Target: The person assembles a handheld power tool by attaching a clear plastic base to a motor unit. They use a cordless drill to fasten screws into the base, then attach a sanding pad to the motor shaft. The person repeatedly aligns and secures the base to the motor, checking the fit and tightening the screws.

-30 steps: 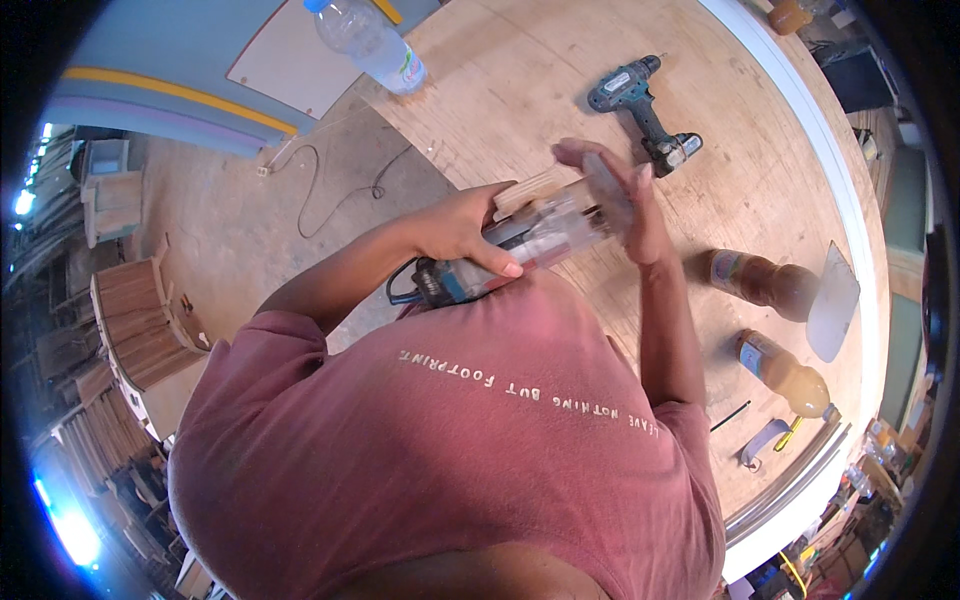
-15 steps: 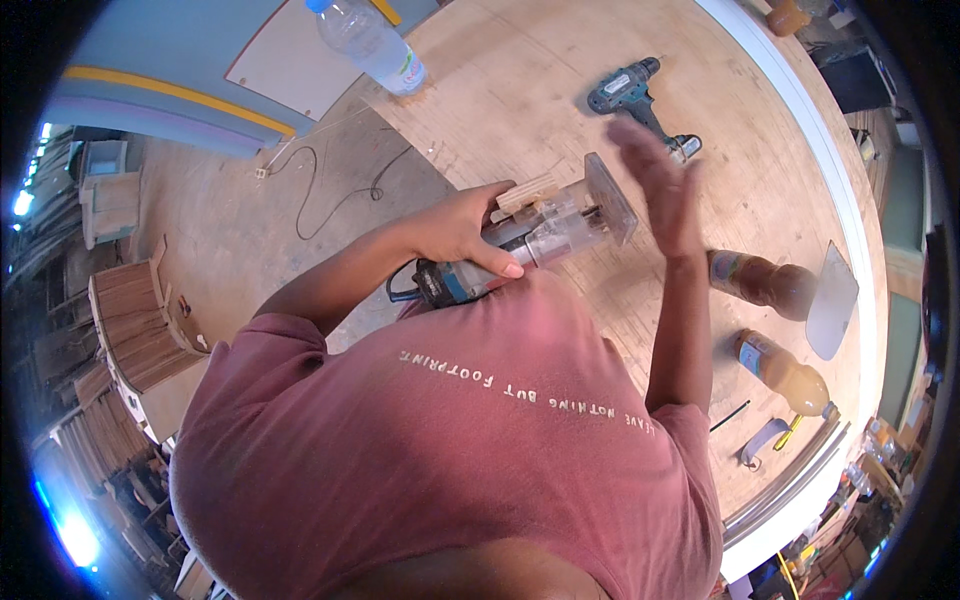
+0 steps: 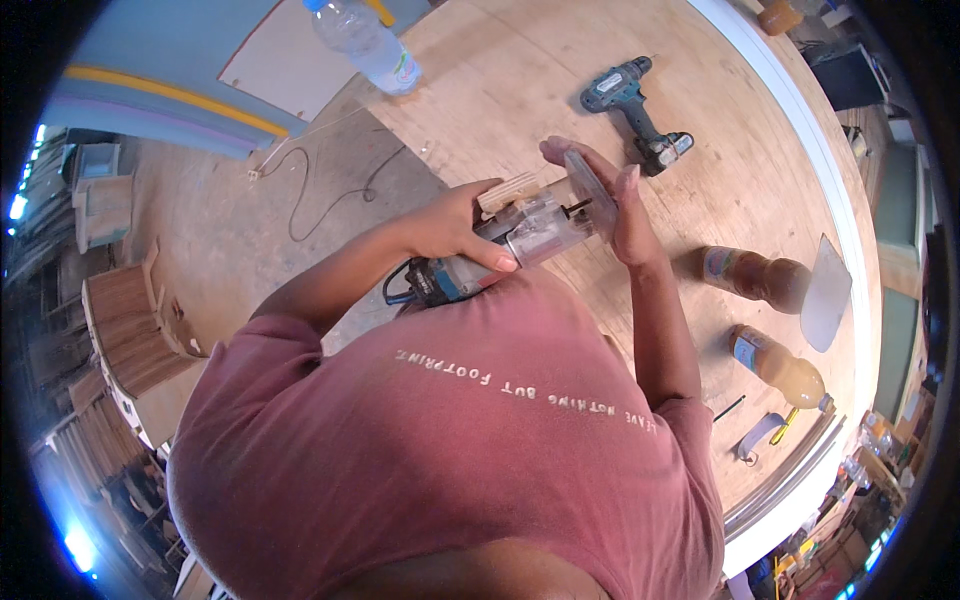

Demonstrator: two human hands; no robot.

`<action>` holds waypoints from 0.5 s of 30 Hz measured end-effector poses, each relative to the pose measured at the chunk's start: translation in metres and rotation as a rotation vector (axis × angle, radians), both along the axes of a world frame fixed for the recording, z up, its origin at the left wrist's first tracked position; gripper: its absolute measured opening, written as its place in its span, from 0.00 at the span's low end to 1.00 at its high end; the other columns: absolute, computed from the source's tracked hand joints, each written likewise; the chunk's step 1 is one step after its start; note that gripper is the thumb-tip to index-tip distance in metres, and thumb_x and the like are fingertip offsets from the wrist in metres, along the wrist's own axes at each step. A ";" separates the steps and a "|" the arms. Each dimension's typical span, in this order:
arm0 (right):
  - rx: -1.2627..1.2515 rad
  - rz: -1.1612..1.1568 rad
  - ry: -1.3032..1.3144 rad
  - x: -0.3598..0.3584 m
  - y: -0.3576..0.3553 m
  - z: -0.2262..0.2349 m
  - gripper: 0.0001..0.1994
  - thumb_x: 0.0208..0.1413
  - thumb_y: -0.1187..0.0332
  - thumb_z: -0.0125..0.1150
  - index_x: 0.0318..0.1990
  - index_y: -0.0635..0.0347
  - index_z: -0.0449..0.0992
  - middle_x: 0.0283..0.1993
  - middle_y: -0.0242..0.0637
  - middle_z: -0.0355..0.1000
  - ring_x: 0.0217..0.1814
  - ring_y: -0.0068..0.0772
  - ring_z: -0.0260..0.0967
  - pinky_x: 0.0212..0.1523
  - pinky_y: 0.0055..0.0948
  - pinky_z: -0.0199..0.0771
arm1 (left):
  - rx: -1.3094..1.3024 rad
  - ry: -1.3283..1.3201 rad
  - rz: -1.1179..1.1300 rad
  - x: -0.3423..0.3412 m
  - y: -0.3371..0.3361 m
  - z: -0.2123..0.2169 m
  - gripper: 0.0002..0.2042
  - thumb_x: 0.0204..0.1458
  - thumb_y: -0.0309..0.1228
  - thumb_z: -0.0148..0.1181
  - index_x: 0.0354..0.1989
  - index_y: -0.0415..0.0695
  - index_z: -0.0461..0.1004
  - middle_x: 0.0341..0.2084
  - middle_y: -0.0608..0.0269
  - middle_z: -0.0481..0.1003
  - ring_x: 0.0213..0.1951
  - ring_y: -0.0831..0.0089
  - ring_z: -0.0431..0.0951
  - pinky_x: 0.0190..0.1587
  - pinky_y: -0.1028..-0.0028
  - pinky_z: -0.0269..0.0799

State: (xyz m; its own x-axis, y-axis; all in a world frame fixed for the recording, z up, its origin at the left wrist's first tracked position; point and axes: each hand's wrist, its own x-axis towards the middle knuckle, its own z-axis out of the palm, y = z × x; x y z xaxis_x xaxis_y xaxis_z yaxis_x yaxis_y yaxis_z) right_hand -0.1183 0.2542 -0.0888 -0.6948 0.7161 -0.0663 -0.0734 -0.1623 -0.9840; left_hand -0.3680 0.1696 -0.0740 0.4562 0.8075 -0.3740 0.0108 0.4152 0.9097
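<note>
My left hand (image 3: 462,228) is wrapped around a trim router (image 3: 490,262), held close against my shirt. The router lies on its side, its dark motor end toward my left and its clear base (image 3: 592,192) toward my right. A small pale wooden piece (image 3: 510,193) sits along its far side, by my left fingertips. A dark bit shows inside the clear guard. My right hand (image 3: 632,222) is open, its palm at the base plate. Its fingers stretch out behind the plate and the thumb stands apart; whether the palm presses on it I cannot tell.
A cordless drill (image 3: 632,110) lies on the plywood tabletop (image 3: 500,90) beyond my right hand. To the right lie two brown-filled bottles (image 3: 750,275), a clear plate (image 3: 827,295) and a yellow-handled tool (image 3: 785,427). A water bottle (image 3: 370,50) stands far left; a thin cord (image 3: 305,190) trails nearby.
My right hand has moved left, from hovering beside the router to its base plate. The router has shifted slightly left, still in my left hand. The drill is now uncovered.
</note>
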 end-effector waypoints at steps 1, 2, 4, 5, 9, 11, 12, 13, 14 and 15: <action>-0.021 -0.028 -0.034 0.002 0.000 -0.004 0.52 0.60 0.24 0.23 0.71 0.65 0.61 0.74 0.46 0.58 0.78 0.43 0.49 0.77 0.43 0.43 | -0.014 -0.026 0.023 -0.001 -0.003 -0.004 0.48 0.34 0.36 0.83 0.66 0.35 0.62 0.57 0.56 0.71 0.59 0.68 0.69 0.64 0.71 0.62; -0.042 -0.055 -0.068 0.006 0.001 -0.007 0.52 0.61 0.24 0.23 0.71 0.65 0.61 0.74 0.45 0.58 0.79 0.44 0.49 0.77 0.43 0.43 | -0.028 -0.052 0.046 -0.002 -0.004 -0.006 0.48 0.35 0.36 0.83 0.66 0.35 0.61 0.57 0.56 0.71 0.59 0.68 0.69 0.64 0.71 0.62; 0.093 -0.158 0.044 0.018 0.025 -0.009 0.51 0.62 0.26 0.19 0.70 0.66 0.62 0.72 0.46 0.61 0.77 0.45 0.51 0.77 0.45 0.40 | -0.034 -0.017 0.036 -0.004 -0.006 -0.003 0.48 0.35 0.34 0.83 0.66 0.35 0.61 0.57 0.56 0.71 0.60 0.68 0.69 0.64 0.70 0.62; 0.108 -0.202 0.041 0.028 0.036 -0.004 0.53 0.60 0.24 0.19 0.70 0.65 0.62 0.72 0.46 0.62 0.77 0.44 0.53 0.77 0.44 0.41 | -0.026 0.000 0.033 -0.006 -0.002 -0.002 0.48 0.35 0.34 0.83 0.66 0.35 0.61 0.57 0.56 0.71 0.60 0.68 0.69 0.64 0.70 0.61; 0.089 -0.205 -0.038 0.032 0.032 0.000 0.56 0.56 0.20 0.22 0.70 0.66 0.62 0.71 0.48 0.63 0.75 0.43 0.56 0.76 0.45 0.41 | -0.061 -0.055 0.049 -0.005 0.001 0.005 0.49 0.35 0.31 0.82 0.67 0.34 0.59 0.58 0.56 0.70 0.61 0.66 0.68 0.66 0.69 0.60; 0.040 -0.142 -0.009 0.026 0.025 -0.003 0.48 0.63 0.27 0.25 0.69 0.64 0.63 0.69 0.46 0.64 0.73 0.43 0.60 0.75 0.46 0.47 | -0.055 -0.082 0.054 -0.007 0.003 0.008 0.50 0.35 0.31 0.82 0.68 0.34 0.58 0.60 0.55 0.70 0.63 0.66 0.67 0.67 0.69 0.59; 0.014 -0.107 0.004 0.023 0.023 -0.003 0.49 0.61 0.25 0.28 0.69 0.64 0.63 0.69 0.46 0.65 0.72 0.43 0.61 0.74 0.46 0.50 | -0.049 -0.072 0.047 -0.009 0.003 0.006 0.50 0.35 0.31 0.82 0.69 0.34 0.57 0.61 0.54 0.69 0.64 0.66 0.67 0.67 0.68 0.59; 0.048 -0.088 -0.021 0.022 0.021 -0.001 0.50 0.60 0.24 0.29 0.69 0.64 0.63 0.69 0.46 0.65 0.72 0.44 0.61 0.73 0.46 0.51 | -0.044 -0.061 0.039 -0.012 0.003 0.001 0.51 0.35 0.31 0.81 0.69 0.34 0.56 0.62 0.54 0.68 0.65 0.66 0.66 0.68 0.68 0.58; 0.081 -0.069 -0.046 0.022 0.019 0.004 0.51 0.59 0.23 0.31 0.69 0.65 0.64 0.68 0.47 0.65 0.71 0.44 0.62 0.72 0.46 0.53 | -0.039 -0.051 0.032 -0.015 0.003 -0.001 0.51 0.35 0.30 0.81 0.70 0.35 0.55 0.63 0.54 0.67 0.65 0.66 0.65 0.69 0.68 0.57; 0.111 -0.050 -0.073 0.022 0.015 0.007 0.52 0.57 0.22 0.33 0.68 0.65 0.64 0.68 0.47 0.65 0.71 0.44 0.62 0.72 0.46 0.54 | -0.061 -0.079 0.021 -0.017 0.003 -0.001 0.52 0.36 0.31 0.81 0.71 0.35 0.54 0.64 0.54 0.66 0.66 0.66 0.63 0.69 0.68 0.55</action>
State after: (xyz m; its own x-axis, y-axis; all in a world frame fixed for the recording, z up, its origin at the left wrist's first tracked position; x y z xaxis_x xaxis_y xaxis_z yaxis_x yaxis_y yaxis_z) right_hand -0.0965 0.2690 -0.0817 -0.6542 0.7556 -0.0334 -0.0064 -0.0497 -0.9987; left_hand -0.3848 0.1722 -0.0751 0.4697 0.7940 -0.3860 -0.0693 0.4690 0.8805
